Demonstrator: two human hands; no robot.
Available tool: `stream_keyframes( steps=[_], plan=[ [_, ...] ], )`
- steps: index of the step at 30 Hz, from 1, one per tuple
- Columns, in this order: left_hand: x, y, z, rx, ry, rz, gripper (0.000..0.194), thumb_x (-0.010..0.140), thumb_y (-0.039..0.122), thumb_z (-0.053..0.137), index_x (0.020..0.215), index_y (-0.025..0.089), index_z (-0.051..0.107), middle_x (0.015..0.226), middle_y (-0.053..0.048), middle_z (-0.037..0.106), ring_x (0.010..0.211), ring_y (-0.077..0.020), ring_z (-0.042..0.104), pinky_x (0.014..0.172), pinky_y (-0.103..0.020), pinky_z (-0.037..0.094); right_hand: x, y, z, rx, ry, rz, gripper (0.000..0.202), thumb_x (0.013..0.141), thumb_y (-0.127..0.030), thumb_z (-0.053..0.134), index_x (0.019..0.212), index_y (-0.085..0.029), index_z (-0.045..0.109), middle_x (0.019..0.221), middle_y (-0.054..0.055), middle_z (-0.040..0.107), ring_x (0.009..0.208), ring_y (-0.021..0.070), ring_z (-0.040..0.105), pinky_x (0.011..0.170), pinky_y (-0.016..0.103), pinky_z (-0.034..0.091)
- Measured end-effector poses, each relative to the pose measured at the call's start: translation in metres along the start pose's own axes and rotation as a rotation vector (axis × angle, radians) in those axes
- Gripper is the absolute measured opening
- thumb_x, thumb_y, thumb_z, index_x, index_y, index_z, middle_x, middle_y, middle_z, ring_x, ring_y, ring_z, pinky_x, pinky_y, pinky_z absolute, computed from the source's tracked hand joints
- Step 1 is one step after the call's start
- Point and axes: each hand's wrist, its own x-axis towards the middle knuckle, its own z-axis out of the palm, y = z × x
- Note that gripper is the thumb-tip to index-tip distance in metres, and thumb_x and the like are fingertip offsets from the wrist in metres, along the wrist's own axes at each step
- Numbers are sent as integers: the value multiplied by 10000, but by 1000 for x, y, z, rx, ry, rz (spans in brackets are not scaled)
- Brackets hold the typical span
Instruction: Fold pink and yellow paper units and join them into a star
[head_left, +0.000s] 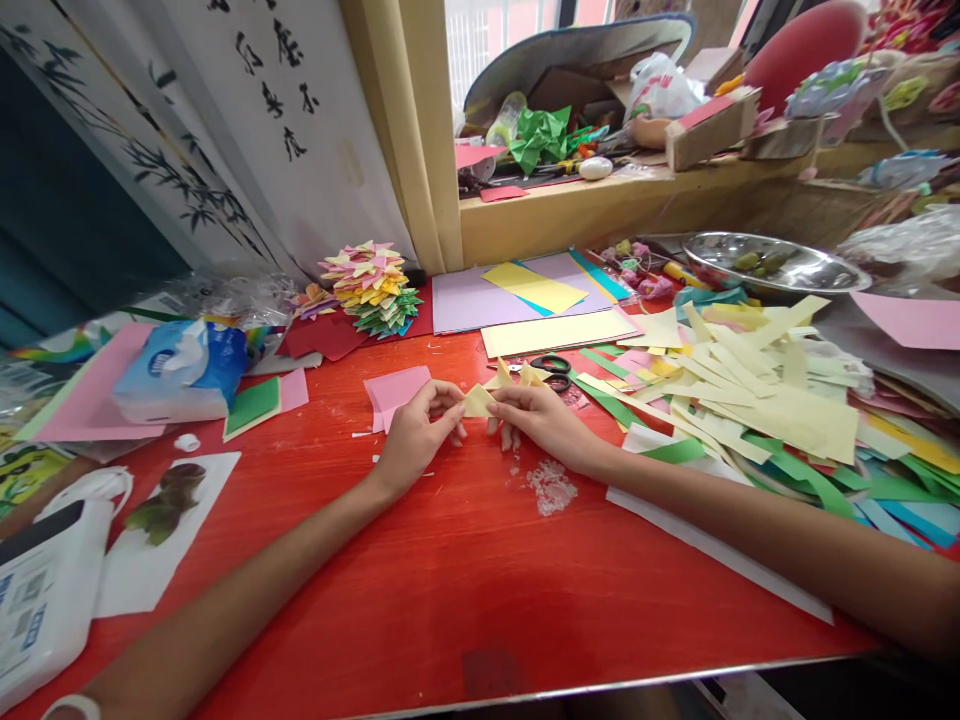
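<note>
A small folded piece of yellow paper (478, 402) is held up over the red table (420, 590), pinched from both sides. My left hand (424, 432) grips its left corner between thumb and fingers. On the opposite corner, my right hand (538, 422) is closed in the same way. Behind the right hand lie more folded yellow pieces (517, 374) and black-handled scissors (553, 372). A stack of pink paper squares (394, 392) sits just beyond the left hand. Tiny clear bits (552, 488) are heaped below the right hand.
Cut paper strips (757, 385) pile up at right, near a metal bowl (776, 262). At the back stand a colourful folded-paper stack (373, 288) and purple sheets (457, 300). A tissue pack (184, 368), green squares (253, 405) and a white box (56, 590) are on the left.
</note>
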Motion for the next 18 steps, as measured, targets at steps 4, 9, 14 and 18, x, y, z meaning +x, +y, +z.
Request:
stream_keyframes(
  steps=[4,9,14,18],
  plan=[
    [0,-2,0,18,-4,-2,157,775,287,523,871,167,494,653,14,564,537,-102,547,544,-247,478,-1,0,-1,-33,-17,-12,235,851,-327,422,717,-160,518,632,3,565,495,73,529,517,216,441],
    [0,-1,0,14,10,-5,171,770,283,530,891,165,507,595,24,561,516,-106,548,554,-248,472,1,2,-2,-72,25,-39,214,845,-330,436,769,-163,545,634,10,587,566,99,560,590,241,456],
    [0,0,0,3,10,3,179,772,282,529,910,171,499,583,33,556,502,-103,544,546,-245,469,0,1,-1,-29,63,-29,179,829,-316,459,884,-167,543,641,10,594,576,117,584,591,259,468],
    [0,-1,0,3,-13,-4,178,775,289,527,907,173,497,601,27,564,510,-104,553,542,-243,469,-2,-2,0,46,91,-37,218,819,-284,475,1021,-207,451,636,-14,580,532,122,588,537,259,465]
  ],
)
